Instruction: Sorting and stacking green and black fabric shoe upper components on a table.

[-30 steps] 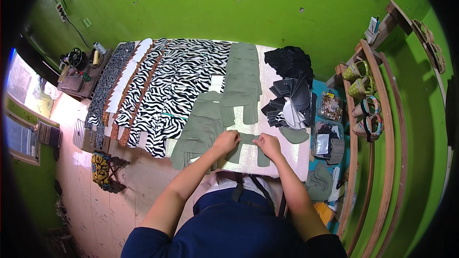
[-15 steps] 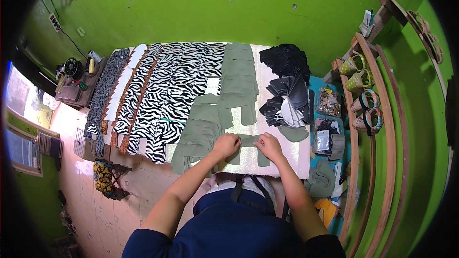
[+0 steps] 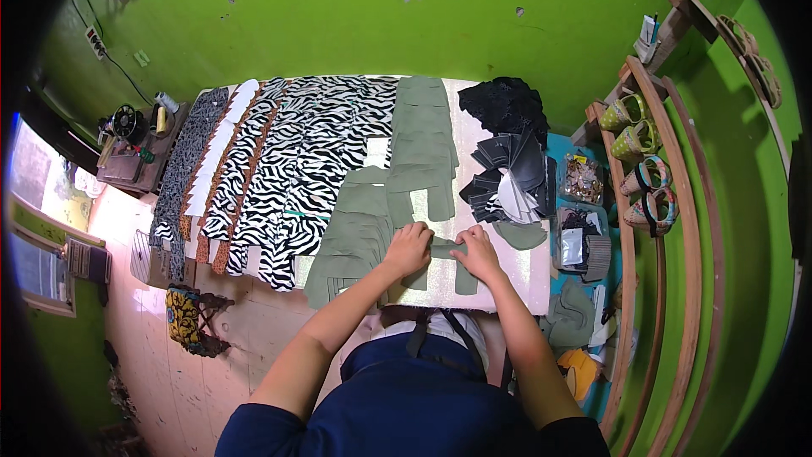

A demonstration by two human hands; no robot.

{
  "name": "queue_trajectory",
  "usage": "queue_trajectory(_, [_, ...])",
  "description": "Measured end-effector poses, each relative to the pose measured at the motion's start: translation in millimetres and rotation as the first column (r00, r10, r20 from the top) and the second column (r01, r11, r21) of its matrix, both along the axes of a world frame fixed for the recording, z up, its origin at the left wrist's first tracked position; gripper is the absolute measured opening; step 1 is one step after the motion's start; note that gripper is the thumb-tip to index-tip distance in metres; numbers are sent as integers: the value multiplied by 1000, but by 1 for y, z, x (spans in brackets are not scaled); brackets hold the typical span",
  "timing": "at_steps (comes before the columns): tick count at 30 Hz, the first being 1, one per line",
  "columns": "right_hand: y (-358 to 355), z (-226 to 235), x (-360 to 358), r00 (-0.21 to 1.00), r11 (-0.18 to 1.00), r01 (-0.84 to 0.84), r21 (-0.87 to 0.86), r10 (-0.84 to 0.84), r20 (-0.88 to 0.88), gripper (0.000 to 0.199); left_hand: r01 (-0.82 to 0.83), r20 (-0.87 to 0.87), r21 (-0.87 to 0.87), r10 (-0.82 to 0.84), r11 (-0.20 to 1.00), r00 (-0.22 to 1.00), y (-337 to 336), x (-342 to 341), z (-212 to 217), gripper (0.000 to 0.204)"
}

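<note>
A U-shaped olive-green cut piece (image 3: 467, 282) lies near the front edge of the table, its two legs toward me. My left hand (image 3: 409, 249) is at the piece's upper left corner, fingers together and bent onto it. At the upper right corner, my right hand (image 3: 478, 253) has thumb and fingers closed on the same piece. The band between them is partly hidden by my fingers. Overlapping rows of similar green pieces (image 3: 351, 233) lie just left of my left hand, and another row (image 3: 421, 131) runs away toward the wall.
Rows of zebra-striped pieces (image 3: 317, 144) cover the table's left side. Black pieces (image 3: 516, 165) are fanned out at the right, beside a black lacy bundle (image 3: 505, 107). Plastic boxes (image 3: 582, 179) stand right of the table. A wooden rack (image 3: 668, 228) holds sandals (image 3: 650, 210).
Both hands have shifted slightly away from me along the piece's upper edge. The left fingers now reach farther over it. The rows of pieces have not moved.
</note>
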State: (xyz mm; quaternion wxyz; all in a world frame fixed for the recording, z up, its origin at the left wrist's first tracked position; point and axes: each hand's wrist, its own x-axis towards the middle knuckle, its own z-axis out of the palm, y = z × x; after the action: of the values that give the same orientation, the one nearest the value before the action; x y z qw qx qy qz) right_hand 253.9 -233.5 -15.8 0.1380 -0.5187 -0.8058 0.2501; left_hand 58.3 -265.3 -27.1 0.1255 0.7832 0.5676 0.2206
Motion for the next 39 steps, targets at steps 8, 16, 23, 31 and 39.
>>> queue_trajectory(8, [8, 9, 7, 952, 926, -77, -369, -42, -304, 21, 46, 81, -322, -21, 945, 996, 2, -13, 22, 23])
queue_trajectory(16, [33, 13, -19, 685, 881, -68, -468, -299, -664, 25, -123, 424, -420, 314, 899, 849, 19, -36, 40, 32])
queue_trajectory(23, [81, 2, -59, 720, 953, 73, -295, -255, -646, 26, -345, 341, -358, 465, 868, 817, 51, -49, 40, 31])
queue_trajectory(31, [79, 2, -72, 978, 964, 138, 227, -97, -182, 33, -415, 162, -89, 424, 905, 891, 48, -49, 31, 36])
queue_trajectory(39, [44, -19, -73, 950, 942, -234, 242, 170, 261, 50, -158, -253, -37, 144, 987, 957, 31, -19, -1, 53])
